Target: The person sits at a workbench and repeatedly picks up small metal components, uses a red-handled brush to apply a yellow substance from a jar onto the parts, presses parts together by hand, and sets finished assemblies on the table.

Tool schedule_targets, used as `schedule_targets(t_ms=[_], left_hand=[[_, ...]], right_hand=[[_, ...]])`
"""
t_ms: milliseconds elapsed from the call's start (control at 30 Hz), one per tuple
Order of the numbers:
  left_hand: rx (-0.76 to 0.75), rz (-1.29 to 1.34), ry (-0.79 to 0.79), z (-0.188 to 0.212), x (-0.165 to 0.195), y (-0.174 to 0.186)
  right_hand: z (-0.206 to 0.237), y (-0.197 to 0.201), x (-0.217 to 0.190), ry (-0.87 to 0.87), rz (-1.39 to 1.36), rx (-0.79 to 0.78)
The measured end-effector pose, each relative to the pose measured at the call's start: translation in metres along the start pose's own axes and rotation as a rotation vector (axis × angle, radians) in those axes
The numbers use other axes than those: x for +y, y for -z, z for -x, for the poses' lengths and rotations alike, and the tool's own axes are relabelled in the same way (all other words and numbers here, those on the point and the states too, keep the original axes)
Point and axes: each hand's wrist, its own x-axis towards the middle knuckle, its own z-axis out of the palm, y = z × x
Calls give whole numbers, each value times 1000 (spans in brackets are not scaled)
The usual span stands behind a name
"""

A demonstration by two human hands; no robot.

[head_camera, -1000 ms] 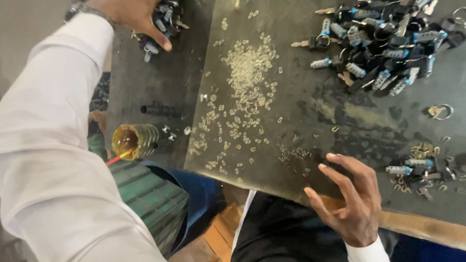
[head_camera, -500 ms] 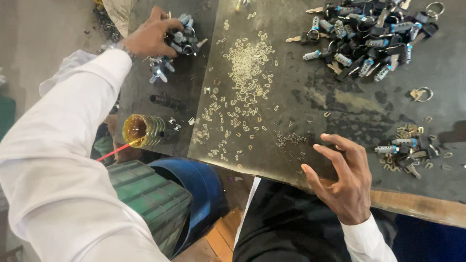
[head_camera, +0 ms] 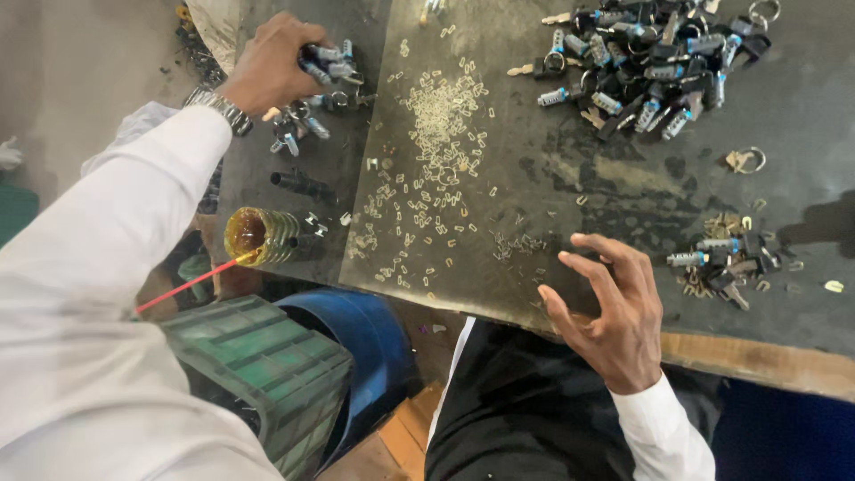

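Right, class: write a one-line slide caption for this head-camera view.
Left hand grips a bunch of lock cylinders while the open right hand hovers at the dark worktable edge.

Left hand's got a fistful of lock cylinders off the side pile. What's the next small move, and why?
Probably carry them right to the metal sheet. The left hand is closed on lock cylinders over the side pile, while the right hand hovers open and empty at the sheet's near edge.
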Motion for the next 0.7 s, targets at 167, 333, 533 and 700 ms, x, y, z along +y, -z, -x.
schedule_targets(t_ms=[167, 333, 533, 700], left_hand=[[-55, 172, -123, 13, 43, -21], [-149, 146, -123, 36, 92, -59], [-224, 225, -160, 71, 127, -50], [-118, -27, -30, 60, 103, -20]], right_hand=[[6, 6, -1, 48, 3, 19], [15, 13, 0, 76, -18, 44], [21, 16, -3, 94, -32, 74], [23, 17, -6, 91, -22, 76]])
